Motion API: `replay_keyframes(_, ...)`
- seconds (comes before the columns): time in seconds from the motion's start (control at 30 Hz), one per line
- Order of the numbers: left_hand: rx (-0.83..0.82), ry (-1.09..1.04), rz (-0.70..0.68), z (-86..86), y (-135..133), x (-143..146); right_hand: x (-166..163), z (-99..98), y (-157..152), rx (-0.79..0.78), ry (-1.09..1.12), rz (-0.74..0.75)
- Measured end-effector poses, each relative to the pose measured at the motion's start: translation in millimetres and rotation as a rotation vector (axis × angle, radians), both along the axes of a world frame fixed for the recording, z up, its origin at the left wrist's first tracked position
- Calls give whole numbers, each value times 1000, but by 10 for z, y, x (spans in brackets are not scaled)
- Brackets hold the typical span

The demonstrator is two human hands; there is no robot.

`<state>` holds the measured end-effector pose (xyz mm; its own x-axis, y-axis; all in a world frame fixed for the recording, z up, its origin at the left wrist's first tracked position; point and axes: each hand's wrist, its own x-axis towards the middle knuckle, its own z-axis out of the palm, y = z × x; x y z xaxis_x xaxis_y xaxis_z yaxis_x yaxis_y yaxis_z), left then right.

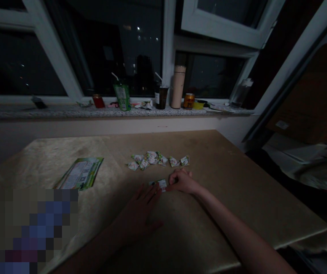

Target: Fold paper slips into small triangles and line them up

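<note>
A small, flat white-and-green printed wrapper (162, 184) lies on the cloth-covered table in front of me. My left hand (143, 207) is spread palm down, its fingertips resting over the wrapper's left part. On the opposite side, my right hand (183, 181) has its fingers curled, with thumb and forefinger pinched at the wrapper's right edge. Just beyond my hands, several small folded packets (152, 157) with similar white-and-green print lie in an uneven row. Whether the wrapper holds anything is too dark to tell.
A green printed bag (85, 173) lies at the left on the gold tablecloth (226, 167). Along the windowsill (140, 113) stand a green drink container (122, 97), a dark cup with a straw (161, 97), a pink bottle (177, 87) and a gold can (189, 101). Blurred blocks hide the lower left.
</note>
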<state>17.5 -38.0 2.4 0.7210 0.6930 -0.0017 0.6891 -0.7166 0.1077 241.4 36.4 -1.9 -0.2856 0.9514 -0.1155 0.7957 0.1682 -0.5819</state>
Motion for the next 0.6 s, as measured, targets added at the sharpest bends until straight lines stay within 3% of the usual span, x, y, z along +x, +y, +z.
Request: replay_keyframes(0.6,-15,-20,25,-73,3,0,1,99,200,-139,-36,117)
